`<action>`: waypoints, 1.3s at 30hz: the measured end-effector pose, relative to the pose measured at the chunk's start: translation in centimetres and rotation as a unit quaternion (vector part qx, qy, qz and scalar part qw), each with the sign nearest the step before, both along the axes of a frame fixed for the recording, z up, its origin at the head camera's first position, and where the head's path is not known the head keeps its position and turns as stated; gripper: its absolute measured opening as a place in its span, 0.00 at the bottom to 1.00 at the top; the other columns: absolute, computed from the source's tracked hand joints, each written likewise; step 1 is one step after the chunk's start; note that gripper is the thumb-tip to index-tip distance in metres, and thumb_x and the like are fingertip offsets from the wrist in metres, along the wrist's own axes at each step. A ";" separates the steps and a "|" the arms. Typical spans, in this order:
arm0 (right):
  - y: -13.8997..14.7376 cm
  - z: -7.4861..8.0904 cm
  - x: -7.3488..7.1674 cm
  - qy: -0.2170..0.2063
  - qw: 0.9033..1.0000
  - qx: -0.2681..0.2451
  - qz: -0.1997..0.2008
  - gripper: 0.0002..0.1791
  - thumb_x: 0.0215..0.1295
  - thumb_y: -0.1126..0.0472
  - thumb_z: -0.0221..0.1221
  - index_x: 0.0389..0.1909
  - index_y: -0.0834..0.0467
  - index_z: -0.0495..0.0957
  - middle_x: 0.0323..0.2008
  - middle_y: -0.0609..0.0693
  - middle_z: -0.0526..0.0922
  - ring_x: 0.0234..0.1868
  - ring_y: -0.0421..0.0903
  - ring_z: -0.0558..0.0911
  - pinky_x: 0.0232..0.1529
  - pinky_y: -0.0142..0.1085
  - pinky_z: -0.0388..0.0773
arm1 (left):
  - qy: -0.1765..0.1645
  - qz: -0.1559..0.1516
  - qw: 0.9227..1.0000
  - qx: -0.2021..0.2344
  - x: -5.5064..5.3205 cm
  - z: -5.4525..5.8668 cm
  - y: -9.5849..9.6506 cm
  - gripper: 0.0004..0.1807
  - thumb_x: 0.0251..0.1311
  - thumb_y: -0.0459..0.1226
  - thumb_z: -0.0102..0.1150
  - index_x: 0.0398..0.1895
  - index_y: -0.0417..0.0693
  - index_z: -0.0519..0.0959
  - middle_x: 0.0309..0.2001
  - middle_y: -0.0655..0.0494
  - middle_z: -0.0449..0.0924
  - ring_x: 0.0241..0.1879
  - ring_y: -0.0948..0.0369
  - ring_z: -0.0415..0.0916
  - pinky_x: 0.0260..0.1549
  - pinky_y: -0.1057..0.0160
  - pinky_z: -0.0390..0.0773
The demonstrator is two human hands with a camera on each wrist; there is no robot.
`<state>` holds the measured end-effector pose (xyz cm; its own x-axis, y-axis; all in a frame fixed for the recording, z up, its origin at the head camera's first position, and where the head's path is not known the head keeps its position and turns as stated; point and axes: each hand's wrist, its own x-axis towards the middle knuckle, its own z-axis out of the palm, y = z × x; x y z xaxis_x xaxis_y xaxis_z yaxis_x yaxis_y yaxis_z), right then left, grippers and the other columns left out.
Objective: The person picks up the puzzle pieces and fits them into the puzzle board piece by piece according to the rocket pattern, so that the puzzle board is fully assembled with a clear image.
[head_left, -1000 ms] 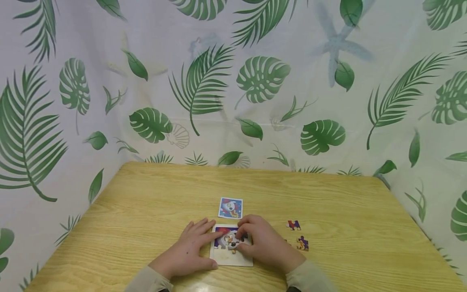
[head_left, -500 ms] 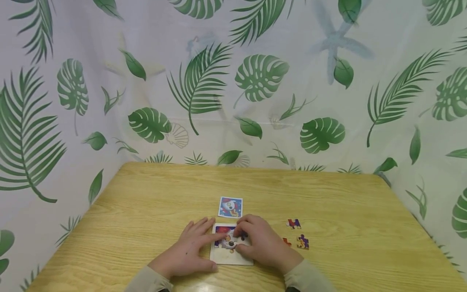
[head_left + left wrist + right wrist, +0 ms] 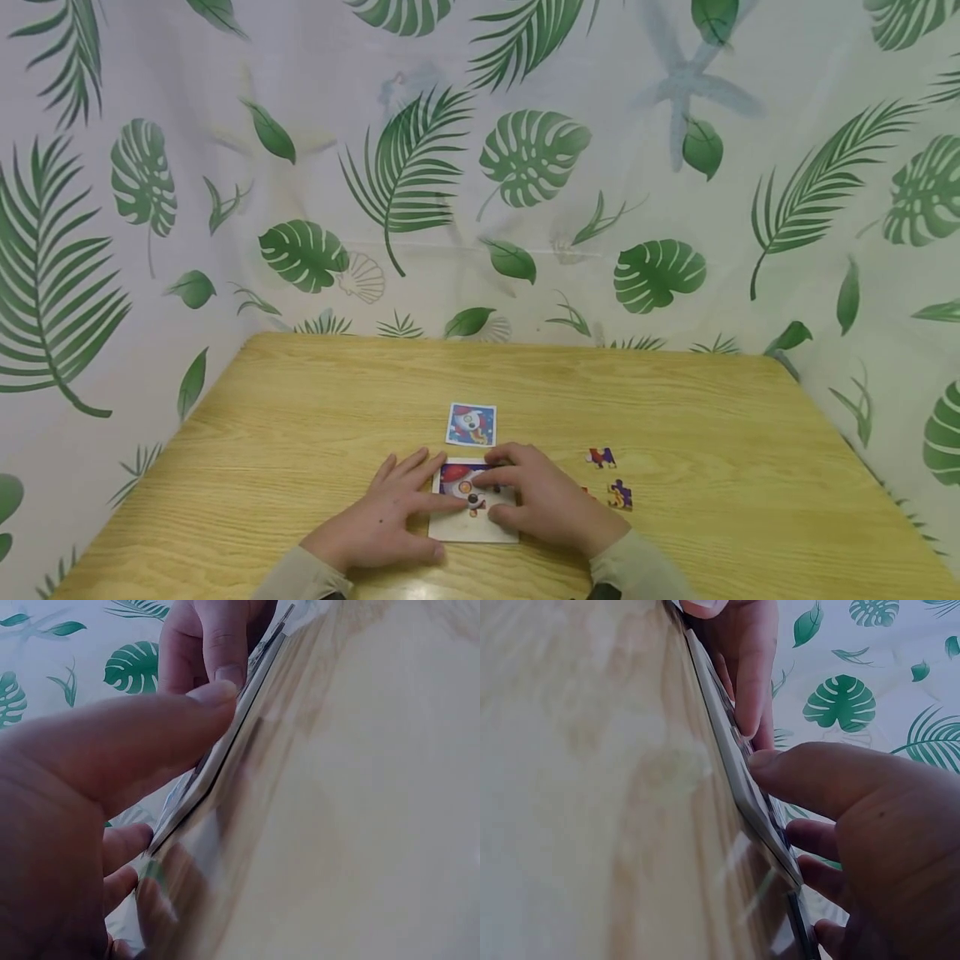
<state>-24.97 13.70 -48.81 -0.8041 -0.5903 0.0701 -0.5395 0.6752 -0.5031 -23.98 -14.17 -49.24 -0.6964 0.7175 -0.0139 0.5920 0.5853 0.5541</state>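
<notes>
A square puzzle board (image 3: 457,530) lies flat near the front of the table, with joined pieces showing a white dog face across its upper part and a pale, bare lower part. My left hand (image 3: 393,510) is spread over the board's left side, its straight index fingertip resting at the dog's dark nose. From the right, my right hand (image 3: 547,498) reaches across the board, index finger stretched onto the picture and thumb close over the pale part. Nothing shows between its fingers. In the right wrist view, the board (image 3: 733,766) appears edge-on beside the right thumb.
A small picture card (image 3: 472,424) with the dog design lies just beyond the board. Loose puzzle pieces lie to the right, including a red and purple piece (image 3: 601,457) and a yellow and purple piece (image 3: 620,494). A leaf-print curtain (image 3: 420,275) stands behind the wooden table (image 3: 315,417).
My left index finger has slid down and right to the dog's nose. The right hand's fingers have gone from curled to straighter, with the index finger reaching farther left over the picture.
</notes>
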 end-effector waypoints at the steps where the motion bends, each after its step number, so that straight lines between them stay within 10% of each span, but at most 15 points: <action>1: 0.0 0.0 0.0 -0.002 1.000 0.001 0.001 0.20 0.65 0.51 0.66 0.58 0.41 0.84 0.65 0.47 0.72 0.67 0.51 0.69 0.67 0.55 0.66 | 0.000 0.001 1.000 0.000 0.0 0.0 0.0 0.32 0.60 0.65 0.60 0.68 0.73 0.76 0.80 0.49 0.48 0.79 0.43 0.36 0.68 0.28 0.32; 39: 2.4 0.9 -0.5 -0.069 0.992 -0.077 -0.071 0.17 0.73 0.54 0.60 0.60 0.47 0.81 0.66 0.47 0.72 0.68 0.53 0.70 0.67 0.58 0.67 | 0.000 0.055 0.998 -0.021 0.0 -0.1 0.6 0.37 0.57 0.60 0.66 0.72 0.77 0.69 0.80 0.50 0.48 0.79 0.48 0.40 0.72 0.36 0.32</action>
